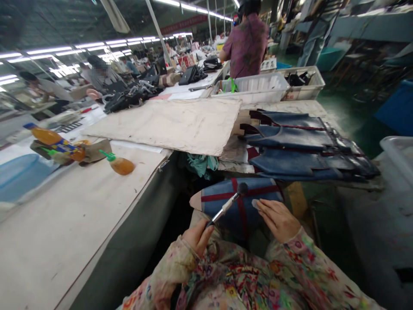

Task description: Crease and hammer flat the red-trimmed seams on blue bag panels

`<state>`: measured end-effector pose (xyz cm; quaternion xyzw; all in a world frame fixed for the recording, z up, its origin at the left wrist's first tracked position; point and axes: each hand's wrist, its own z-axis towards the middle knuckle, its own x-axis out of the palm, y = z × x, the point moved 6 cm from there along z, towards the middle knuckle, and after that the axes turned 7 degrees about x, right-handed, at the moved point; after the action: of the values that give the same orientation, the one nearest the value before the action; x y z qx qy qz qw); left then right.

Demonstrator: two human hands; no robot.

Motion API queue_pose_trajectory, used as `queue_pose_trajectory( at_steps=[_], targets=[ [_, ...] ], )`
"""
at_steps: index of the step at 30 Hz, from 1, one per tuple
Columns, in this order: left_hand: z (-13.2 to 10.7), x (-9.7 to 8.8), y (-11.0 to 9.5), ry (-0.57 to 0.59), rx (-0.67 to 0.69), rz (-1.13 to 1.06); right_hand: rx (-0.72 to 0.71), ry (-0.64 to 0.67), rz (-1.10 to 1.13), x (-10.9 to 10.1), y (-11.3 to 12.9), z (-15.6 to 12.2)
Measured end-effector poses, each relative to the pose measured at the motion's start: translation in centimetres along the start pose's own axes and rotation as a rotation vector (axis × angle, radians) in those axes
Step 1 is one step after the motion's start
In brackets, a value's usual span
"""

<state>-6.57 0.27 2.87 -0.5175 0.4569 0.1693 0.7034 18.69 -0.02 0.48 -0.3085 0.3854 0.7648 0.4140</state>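
On my lap lies a blue leather-like piece [217, 207] crossed by dark red straps. My left hand [197, 237] is closed round the handle of a brush [226, 206]. The brush's dark round head is over the blue piece; whether it touches cannot be made out. My right hand [280, 220] is at the right side of the same piece, its fingers together on a small whitish pad or scrap [255, 204]. Several similar blue pieces [290, 159] with dark red trim lie stacked on the table in front of me, to the right.
A pale board [171, 122] lies across the tables ahead. At left are an orange squeeze bottle [121, 164], a larger orange-filled bottle [53, 138] and a blue basin [24, 174]. White bins [254, 88] stand behind the stack. A co-worker [248, 45] stands beyond.
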Motion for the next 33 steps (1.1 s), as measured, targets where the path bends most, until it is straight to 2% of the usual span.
queue_pose_trajectory(
  at_steps=[2,4,7,9,14,16,18,20,24,26,28,30,33],
  targets=[
    [-0.2,-0.3,0.2,-0.035,-0.057,-0.159,0.010,0.006,0.002,0.0,-0.1,-0.2],
    [-0.5,-0.1,0.8,-0.040,-0.096,-0.182,0.023,0.009,-0.002,0.0,-0.1,-0.5],
    [-0.8,1.6,2.0,0.134,-0.180,-0.104,0.035,0.002,-0.019,0.1,0.0,-0.7],
    [-0.5,2.1,2.1,0.192,-0.214,-0.097,0.037,0.014,-0.034,0.2,0.1,-0.6],
    [1.4,0.8,-0.6,0.006,-0.104,-0.187,0.092,0.034,-0.112,0.3,-1.1,-0.8],
    [2.2,1.3,-1.2,0.059,-0.108,-0.133,0.106,0.028,-0.151,0.1,-2.0,-1.0],
    [2.8,2.3,-1.0,0.185,-0.190,-0.050,0.093,0.037,-0.168,0.1,-2.5,-1.2],
    [3.6,2.7,-0.8,0.255,-0.258,0.002,0.089,0.047,-0.164,0.0,-2.8,-1.2],
    [5.3,2.5,-2.5,0.239,-0.155,-0.001,0.119,0.023,-0.168,-0.4,-2.6,-1.3],
    [5.7,2.9,-3.3,0.304,-0.142,0.062,0.115,0.012,-0.178,-0.4,-2.3,-1.4],
    [5.8,3.4,-4.0,0.399,-0.184,0.152,0.100,0.012,-0.183,-0.4,-2.2,-1.4],
    [6.0,3.4,-4.9,0.447,-0.210,0.195,0.074,0.021,-0.181,-0.3,-2.0,-1.5],
    [6.9,2.6,-6.9,0.385,-0.130,0.152,0.067,0.024,-0.178,-0.4,-2.0,-1.5]
  ],
)
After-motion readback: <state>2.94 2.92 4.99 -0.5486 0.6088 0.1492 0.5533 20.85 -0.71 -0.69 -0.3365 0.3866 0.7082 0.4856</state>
